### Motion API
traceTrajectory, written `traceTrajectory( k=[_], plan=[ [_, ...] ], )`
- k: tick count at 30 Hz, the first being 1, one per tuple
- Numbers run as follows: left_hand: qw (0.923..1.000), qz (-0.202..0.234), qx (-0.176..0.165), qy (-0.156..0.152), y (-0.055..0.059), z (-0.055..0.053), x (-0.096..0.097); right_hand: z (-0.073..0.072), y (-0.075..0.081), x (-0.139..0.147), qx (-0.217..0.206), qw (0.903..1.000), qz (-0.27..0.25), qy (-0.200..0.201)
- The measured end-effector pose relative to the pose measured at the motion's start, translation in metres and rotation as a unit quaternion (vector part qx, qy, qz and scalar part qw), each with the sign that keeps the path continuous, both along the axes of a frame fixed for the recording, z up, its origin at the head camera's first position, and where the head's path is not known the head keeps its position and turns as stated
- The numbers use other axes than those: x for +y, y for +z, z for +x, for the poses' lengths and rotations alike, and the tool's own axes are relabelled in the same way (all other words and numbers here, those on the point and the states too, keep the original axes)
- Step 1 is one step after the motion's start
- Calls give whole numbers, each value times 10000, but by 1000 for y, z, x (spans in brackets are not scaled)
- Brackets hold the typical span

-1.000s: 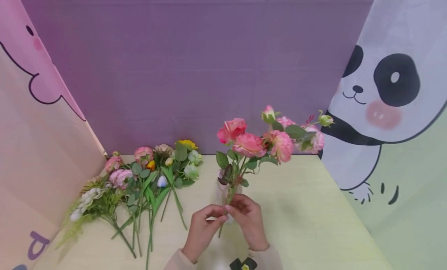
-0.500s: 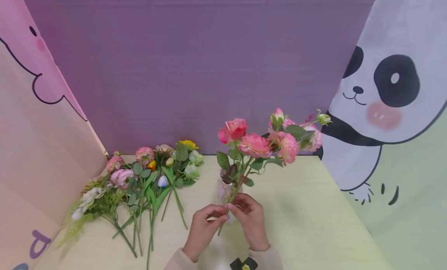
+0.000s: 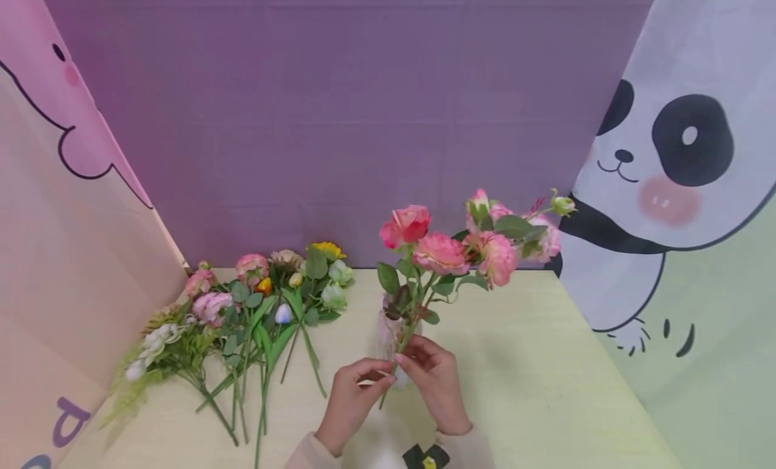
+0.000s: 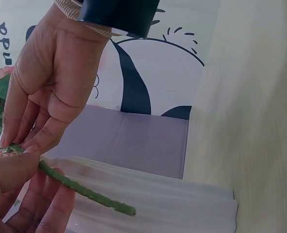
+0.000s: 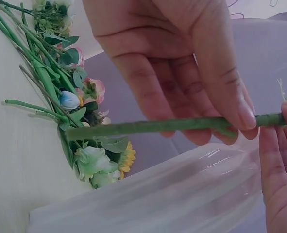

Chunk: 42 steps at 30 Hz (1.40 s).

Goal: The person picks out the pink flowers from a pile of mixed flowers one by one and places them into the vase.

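In the head view, my left hand [image 3: 358, 401] and my right hand [image 3: 433, 385] meet at the table's middle, both pinching one thin green flower stem [image 4: 87, 193]. My left thumb and fingers grip it nearer its cut end, and my right hand grips a little higher. The stem leans to the right. Pink artificial flowers [image 3: 441, 253] spread above, with a red-pink rose [image 3: 406, 226] to their left. Which blooms belong to the held stem, I cannot tell. A ridged, translucent whitish vase [image 5: 158, 194] stands just behind my hands, partly hidden by leaves and fingers.
Several artificial flowers [image 3: 209, 309] lie at the table's left, among them a yellow bloom [image 3: 327, 251], a blue-white tulip [image 3: 283, 313] and white blossoms [image 3: 160, 341]. Pale tabletop [image 3: 545, 374] extends to the right. A purple cloth [image 3: 364, 118] hangs behind.
The pink blooms have swung slightly to the right and the vase shows more behind the stem. Both hands keep their pinch in nearly the same place.
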<state>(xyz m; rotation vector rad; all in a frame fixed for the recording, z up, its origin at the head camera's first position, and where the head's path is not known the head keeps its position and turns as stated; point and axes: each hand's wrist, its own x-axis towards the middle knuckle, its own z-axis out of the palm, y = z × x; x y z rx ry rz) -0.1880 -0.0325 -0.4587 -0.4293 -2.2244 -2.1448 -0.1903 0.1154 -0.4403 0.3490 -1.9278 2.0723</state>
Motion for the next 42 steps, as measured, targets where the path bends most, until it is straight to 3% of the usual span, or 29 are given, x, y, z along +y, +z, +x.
traceTrajectory(
  k=[8,21,32,42],
  plan=[
    [9999,148,-17,-28,-1,-1,0,0,2,1,416,9989,192,101],
    [9998,-86,-103,-157,2,-3,-2,-2,8,2,110,9996,-10,-250],
    [9997,-16,-191,-163,-1,-3,-7,-8,18,4,85,9995,-83,-284],
    [9980,-499,-345,-153,1,-4,-16,-14,25,7,135,9989,-166,-420]
  ],
)
